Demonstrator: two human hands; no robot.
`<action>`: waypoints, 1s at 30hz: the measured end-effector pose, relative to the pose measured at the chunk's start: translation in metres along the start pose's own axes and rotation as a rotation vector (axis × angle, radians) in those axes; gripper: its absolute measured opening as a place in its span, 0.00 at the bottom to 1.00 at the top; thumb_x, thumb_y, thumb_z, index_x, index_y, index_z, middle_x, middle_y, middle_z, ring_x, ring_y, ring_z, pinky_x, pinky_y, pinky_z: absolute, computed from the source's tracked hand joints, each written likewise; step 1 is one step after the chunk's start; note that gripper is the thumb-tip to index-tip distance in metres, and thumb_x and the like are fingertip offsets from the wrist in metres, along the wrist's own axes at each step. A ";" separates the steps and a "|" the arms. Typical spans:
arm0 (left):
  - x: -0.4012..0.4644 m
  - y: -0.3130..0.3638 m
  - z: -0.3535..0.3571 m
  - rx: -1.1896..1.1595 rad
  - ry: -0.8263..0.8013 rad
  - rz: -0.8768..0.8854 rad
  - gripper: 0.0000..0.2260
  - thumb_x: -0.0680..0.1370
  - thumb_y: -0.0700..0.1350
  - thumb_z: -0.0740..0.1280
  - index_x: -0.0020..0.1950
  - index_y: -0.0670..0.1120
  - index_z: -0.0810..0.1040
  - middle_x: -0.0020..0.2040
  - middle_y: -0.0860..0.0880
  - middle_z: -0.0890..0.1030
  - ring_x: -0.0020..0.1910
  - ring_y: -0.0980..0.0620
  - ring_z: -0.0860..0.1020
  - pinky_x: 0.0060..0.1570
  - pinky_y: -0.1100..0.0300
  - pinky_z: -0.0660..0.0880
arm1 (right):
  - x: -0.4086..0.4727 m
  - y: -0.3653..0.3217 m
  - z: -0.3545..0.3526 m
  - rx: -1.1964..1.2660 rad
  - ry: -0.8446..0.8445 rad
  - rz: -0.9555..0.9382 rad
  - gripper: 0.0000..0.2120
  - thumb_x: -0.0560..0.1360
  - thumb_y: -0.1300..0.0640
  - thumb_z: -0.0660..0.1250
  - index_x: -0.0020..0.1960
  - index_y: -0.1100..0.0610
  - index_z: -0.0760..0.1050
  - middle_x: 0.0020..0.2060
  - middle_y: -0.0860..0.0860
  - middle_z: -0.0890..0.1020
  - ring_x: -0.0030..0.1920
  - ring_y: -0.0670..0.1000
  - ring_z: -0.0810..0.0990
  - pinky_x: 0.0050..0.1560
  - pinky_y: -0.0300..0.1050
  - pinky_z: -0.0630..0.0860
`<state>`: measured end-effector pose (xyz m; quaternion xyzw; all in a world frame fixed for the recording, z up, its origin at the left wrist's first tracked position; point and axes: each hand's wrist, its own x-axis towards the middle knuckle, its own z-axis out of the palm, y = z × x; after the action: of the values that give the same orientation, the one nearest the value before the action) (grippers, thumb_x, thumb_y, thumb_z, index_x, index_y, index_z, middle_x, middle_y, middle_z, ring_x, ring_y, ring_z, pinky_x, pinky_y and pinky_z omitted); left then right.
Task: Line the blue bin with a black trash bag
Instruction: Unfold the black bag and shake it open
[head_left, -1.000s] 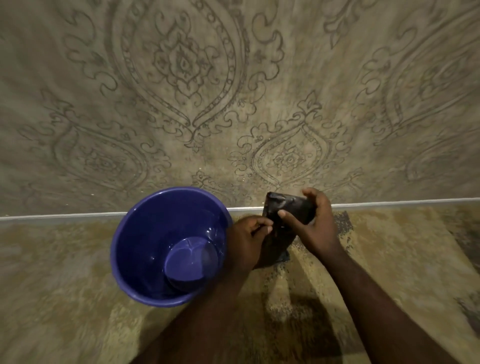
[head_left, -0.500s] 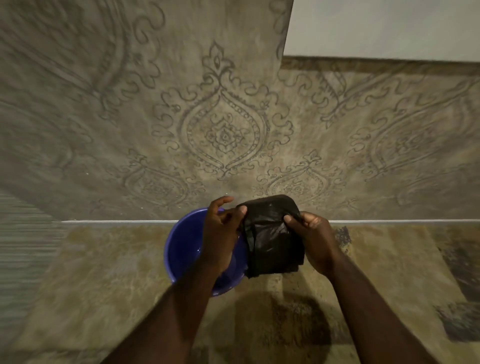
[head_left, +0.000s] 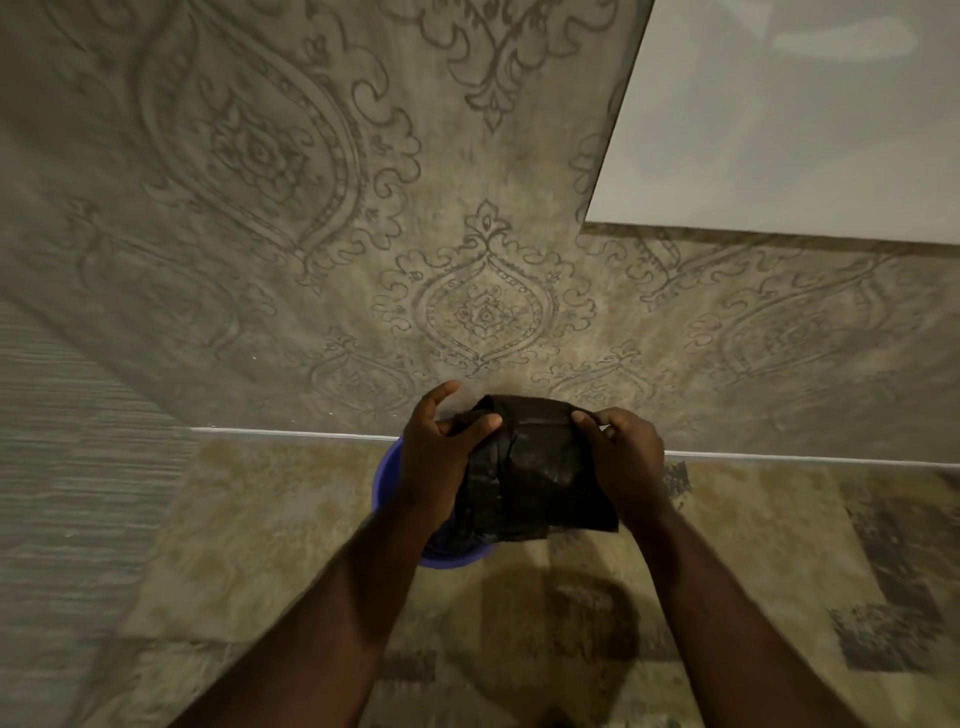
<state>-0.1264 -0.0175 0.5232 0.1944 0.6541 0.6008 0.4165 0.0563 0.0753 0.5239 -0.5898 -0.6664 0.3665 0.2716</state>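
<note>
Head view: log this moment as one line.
left hand grips black trash bag | right hand grips it | bag partly unfolded | above blue bin

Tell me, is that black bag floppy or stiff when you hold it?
Probably floppy: the bag creases and sags between the left hand and right hand. Likely light, since fingertips alone hold it up. Its shiny film may be a bit slippery.

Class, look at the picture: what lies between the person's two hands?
In the head view, the black trash bag, partly unfolded, spans from left hand to right hand, above the blue bin.
</note>
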 end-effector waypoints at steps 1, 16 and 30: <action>-0.001 0.006 -0.004 0.006 0.003 0.005 0.29 0.69 0.43 0.78 0.68 0.51 0.73 0.52 0.42 0.85 0.52 0.46 0.84 0.54 0.44 0.80 | 0.001 -0.006 -0.004 0.079 0.006 0.060 0.14 0.76 0.50 0.70 0.35 0.57 0.78 0.30 0.50 0.79 0.33 0.51 0.76 0.36 0.45 0.72; -0.007 0.047 -0.080 0.570 0.005 0.236 0.23 0.72 0.43 0.74 0.66 0.51 0.73 0.44 0.48 0.83 0.44 0.51 0.82 0.39 0.66 0.72 | 0.013 -0.126 -0.092 1.187 -0.366 0.668 0.10 0.52 0.70 0.71 0.34 0.69 0.84 0.35 0.64 0.86 0.33 0.59 0.87 0.28 0.51 0.82; -0.054 0.212 -0.046 0.489 -0.185 0.817 0.45 0.67 0.52 0.77 0.76 0.46 0.55 0.77 0.45 0.60 0.76 0.44 0.62 0.72 0.48 0.66 | -0.037 -0.300 -0.095 1.297 -0.366 0.450 0.15 0.71 0.71 0.58 0.31 0.68 0.79 0.25 0.59 0.81 0.24 0.54 0.82 0.23 0.43 0.79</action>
<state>-0.1828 -0.0440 0.7374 0.5802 0.6065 0.5239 0.1452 -0.0391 0.0436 0.8247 -0.3615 -0.2108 0.8298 0.3693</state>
